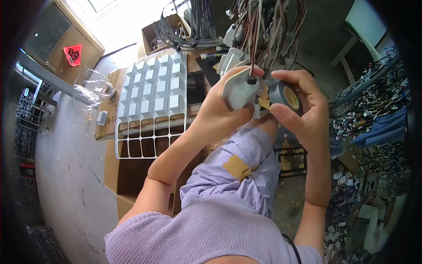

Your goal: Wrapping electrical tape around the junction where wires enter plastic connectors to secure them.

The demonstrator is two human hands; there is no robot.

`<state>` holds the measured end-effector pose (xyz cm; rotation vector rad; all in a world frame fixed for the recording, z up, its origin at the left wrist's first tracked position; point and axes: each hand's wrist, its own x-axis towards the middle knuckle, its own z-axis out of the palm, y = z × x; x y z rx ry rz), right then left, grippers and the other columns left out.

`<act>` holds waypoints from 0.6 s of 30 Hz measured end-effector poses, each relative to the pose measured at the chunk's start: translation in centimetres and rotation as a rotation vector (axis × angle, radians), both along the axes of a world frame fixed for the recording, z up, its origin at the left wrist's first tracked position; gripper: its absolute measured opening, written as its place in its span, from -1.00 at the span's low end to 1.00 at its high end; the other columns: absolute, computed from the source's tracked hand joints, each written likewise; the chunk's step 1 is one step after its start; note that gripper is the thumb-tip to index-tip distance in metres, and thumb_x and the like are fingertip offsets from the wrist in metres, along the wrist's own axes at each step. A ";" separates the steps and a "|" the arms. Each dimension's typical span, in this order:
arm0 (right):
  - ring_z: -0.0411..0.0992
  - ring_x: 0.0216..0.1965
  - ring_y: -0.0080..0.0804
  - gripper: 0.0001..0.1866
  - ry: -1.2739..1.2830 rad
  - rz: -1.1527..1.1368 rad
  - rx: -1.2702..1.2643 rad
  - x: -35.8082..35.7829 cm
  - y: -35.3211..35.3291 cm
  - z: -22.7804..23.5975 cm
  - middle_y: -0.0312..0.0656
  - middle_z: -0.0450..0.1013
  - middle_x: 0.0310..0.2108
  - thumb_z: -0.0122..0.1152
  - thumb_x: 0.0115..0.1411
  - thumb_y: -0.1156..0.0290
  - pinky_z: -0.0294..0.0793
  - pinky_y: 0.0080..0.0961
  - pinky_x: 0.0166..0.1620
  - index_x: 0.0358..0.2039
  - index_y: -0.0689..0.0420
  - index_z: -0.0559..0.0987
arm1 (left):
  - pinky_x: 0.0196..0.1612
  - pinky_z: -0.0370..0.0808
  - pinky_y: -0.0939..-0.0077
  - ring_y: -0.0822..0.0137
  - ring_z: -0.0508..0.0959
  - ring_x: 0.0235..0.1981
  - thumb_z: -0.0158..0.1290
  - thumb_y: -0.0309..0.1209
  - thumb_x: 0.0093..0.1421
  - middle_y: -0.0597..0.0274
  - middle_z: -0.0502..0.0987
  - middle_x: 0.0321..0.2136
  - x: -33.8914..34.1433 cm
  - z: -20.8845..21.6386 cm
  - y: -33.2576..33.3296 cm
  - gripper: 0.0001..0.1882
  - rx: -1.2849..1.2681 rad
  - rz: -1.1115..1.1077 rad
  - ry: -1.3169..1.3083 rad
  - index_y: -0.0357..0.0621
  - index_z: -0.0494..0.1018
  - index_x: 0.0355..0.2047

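White, round-edged housing (pixel 238 93) in pinch of left hand (pixel 220 108), grey tape roll (pixel 278 94) in pinch of right hand (pixel 309 108)

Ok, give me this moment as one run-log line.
left hand: holds white housing | right hand: holds grey tape roll | left side: white grid tray, white blocks | beyond: bunched cables

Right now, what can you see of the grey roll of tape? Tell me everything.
The grey roll of tape looks thick and smooth-sided, with a yellowish core showing on its right side. It is on edge, held between thumb and fingers of the right hand, beside the white piece in the left hand. Tan scraps sit at its left; contact is unclear.
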<state>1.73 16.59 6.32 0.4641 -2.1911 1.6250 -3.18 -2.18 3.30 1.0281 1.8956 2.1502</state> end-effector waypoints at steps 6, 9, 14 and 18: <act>0.34 -0.18 -0.58 -0.51 -0.026 -0.022 -0.053 1.2 0.2 -0.7 -0.31 0.34 -0.27 0.46 -0.09 0.35 0.31 -0.64 -0.05 -0.15 0.25 0.49 | -0.09 0.37 0.65 0.54 0.38 -0.12 0.06 -0.69 -0.03 0.30 0.35 -0.02 0.9 -1.7 0.5 -0.43 0.077 -0.012 -0.002 -0.23 0.30 0.06; 0.36 -0.20 -0.59 -0.50 -0.010 -0.081 -0.028 1.3 0.0 -0.1 -0.30 0.36 -0.26 0.50 -0.13 0.36 0.35 -0.65 -0.09 -0.18 0.25 0.50 | -0.03 0.35 0.50 0.36 0.42 -0.10 0.04 -0.67 -0.08 0.16 0.40 -0.18 1.6 -1.5 1.5 -0.32 0.073 0.031 0.038 -0.17 0.15 0.11; 0.40 -0.29 -0.59 -0.46 0.024 -0.094 0.136 0.7 0.1 1.5 -0.31 0.38 -0.28 0.57 -0.21 0.33 0.40 -0.66 -0.18 -0.22 0.23 0.52 | -0.20 0.41 0.49 0.35 0.47 -0.26 0.08 -0.67 -0.10 0.15 0.42 -0.30 2.3 -1.0 1.8 -0.39 0.084 0.110 0.016 -0.13 0.13 -0.02; 0.34 -0.13 -0.50 -0.36 -0.025 0.118 0.317 0.1 0.5 3.5 -0.24 0.31 -0.19 0.54 -0.19 0.27 0.29 -0.61 0.00 -0.14 0.31 0.45 | -0.27 0.41 0.45 0.16 0.48 -0.35 0.12 -0.59 -0.15 0.10 0.39 -0.39 1.6 -0.7 1.1 -0.63 -0.063 0.083 0.134 -0.23 0.32 -0.27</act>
